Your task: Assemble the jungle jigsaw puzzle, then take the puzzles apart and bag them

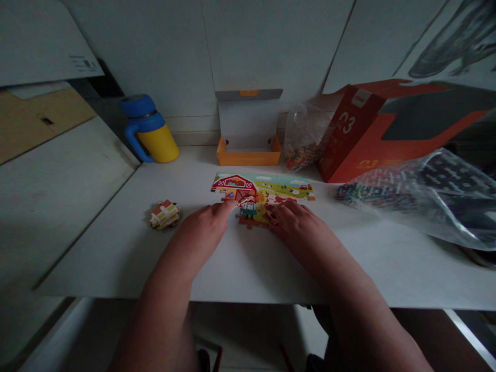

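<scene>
A partly assembled jigsaw puzzle [284, 186] lies flat on the white table, showing a red barn, green fields and animals. Its lower edge is uneven, with tabs sticking out. My left hand [211, 219] reaches its left side, fingers together at a puzzle piece [249, 211] with a small figure on it. Over the lower right part of the puzzle, the fingers of my right hand [292, 217] are curled down on a puzzle piece mostly hidden beneath them. To the left of my left hand sits a small pile of loose puzzle pieces [165, 214].
Behind the puzzle stands an open orange box [248, 158]. A blue and yellow jug [157, 137] is at the back left. To the right are a clear bag of small colourful bits [304, 147], a large red box [341, 132] and another plastic bag [418, 194]. The table's front edge [251, 300] runs under my forearms.
</scene>
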`<state>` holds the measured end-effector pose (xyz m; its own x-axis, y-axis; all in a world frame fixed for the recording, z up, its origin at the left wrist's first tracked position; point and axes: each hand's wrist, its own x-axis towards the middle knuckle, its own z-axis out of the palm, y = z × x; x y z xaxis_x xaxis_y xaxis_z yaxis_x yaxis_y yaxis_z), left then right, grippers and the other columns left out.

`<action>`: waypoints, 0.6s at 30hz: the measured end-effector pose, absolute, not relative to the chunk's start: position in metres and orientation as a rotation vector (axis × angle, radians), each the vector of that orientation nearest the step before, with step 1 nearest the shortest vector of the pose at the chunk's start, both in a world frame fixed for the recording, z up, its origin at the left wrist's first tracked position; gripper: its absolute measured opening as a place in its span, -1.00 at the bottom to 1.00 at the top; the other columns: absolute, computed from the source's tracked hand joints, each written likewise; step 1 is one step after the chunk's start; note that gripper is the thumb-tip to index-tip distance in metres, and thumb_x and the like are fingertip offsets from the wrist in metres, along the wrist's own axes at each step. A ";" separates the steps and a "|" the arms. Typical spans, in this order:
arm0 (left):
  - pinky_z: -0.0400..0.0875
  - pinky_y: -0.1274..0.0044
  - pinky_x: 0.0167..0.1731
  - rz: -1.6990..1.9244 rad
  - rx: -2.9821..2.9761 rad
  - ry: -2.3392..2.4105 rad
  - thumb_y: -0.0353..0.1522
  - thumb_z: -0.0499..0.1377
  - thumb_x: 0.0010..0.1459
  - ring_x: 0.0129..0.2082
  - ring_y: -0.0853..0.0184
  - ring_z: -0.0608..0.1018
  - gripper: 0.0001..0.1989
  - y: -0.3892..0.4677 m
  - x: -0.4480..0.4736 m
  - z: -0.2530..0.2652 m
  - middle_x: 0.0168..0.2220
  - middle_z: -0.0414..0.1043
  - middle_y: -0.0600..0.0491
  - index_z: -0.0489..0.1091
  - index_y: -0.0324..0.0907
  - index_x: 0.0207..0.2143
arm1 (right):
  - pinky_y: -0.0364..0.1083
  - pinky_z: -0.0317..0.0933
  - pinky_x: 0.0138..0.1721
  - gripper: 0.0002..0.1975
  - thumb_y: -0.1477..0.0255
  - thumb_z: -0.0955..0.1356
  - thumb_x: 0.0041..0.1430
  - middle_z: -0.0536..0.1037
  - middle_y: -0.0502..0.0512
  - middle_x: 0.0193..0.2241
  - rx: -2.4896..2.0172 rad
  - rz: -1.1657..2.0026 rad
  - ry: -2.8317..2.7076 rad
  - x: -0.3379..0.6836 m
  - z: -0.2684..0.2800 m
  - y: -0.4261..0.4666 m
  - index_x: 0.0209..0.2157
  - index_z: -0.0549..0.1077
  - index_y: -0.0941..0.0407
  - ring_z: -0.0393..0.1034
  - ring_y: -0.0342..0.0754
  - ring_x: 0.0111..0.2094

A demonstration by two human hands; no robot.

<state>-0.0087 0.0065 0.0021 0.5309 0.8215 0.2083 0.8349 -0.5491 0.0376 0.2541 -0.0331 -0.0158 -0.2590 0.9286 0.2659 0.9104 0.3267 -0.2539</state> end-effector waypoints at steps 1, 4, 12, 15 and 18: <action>0.59 0.41 -0.20 -0.330 -2.703 -1.454 -0.53 0.04 0.40 -0.21 0.18 0.71 -0.47 0.006 -0.009 0.003 -0.08 0.68 -0.07 0.28 -0.03 0.36 | 0.19 0.41 0.16 -0.65 0.45 0.36 0.42 0.58 0.36 0.08 -1.632 0.066 -2.249 0.254 -0.016 -0.033 0.19 0.49 0.13 0.50 0.21 0.12; 0.61 0.40 -0.06 -0.414 -2.756 -1.420 -0.56 0.02 0.42 -0.03 0.19 0.70 -0.37 0.004 -0.010 0.006 0.13 0.60 -0.07 0.15 0.04 0.45 | 0.20 0.42 0.14 -0.63 0.45 0.34 0.44 0.57 0.40 0.10 -1.635 0.063 -2.282 0.253 -0.018 -0.033 0.22 0.46 0.17 0.47 0.24 0.14; 0.59 0.24 0.11 -0.357 -2.739 -1.355 -0.57 0.06 0.38 0.10 0.08 0.64 -0.60 0.008 -0.007 0.002 0.27 0.50 -0.10 0.54 -0.13 0.12 | 0.23 0.42 0.12 -0.67 0.42 0.25 0.51 0.58 0.40 0.09 -1.634 0.055 -2.253 0.251 -0.019 -0.035 0.19 0.46 0.16 0.46 0.26 0.16; 0.50 0.22 0.24 -0.417 -2.790 -1.291 -0.58 0.06 0.37 0.19 0.10 0.58 -0.58 0.007 -0.005 0.002 0.26 0.51 -0.15 0.51 -0.22 0.18 | 0.23 0.43 0.10 -0.66 0.42 0.24 0.52 0.59 0.42 0.08 -1.645 0.037 -2.256 0.250 -0.018 -0.036 0.19 0.46 0.18 0.48 0.26 0.14; 0.40 0.19 0.34 -0.443 -2.843 -1.268 -0.54 0.07 0.38 0.28 0.10 0.50 -0.57 0.006 -0.004 0.003 0.32 0.44 -0.16 0.47 -0.28 0.23 | 0.19 0.43 0.09 -0.67 0.43 0.25 0.51 0.59 0.42 0.08 -1.655 0.029 -2.265 0.249 -0.016 -0.036 0.19 0.47 0.18 0.49 0.25 0.13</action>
<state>-0.0037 0.0058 0.0027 0.6351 0.7296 0.2538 0.7289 -0.6748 0.1157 0.2495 -0.0360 -0.0158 -0.2673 0.9294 0.2545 0.9226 0.3231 -0.2109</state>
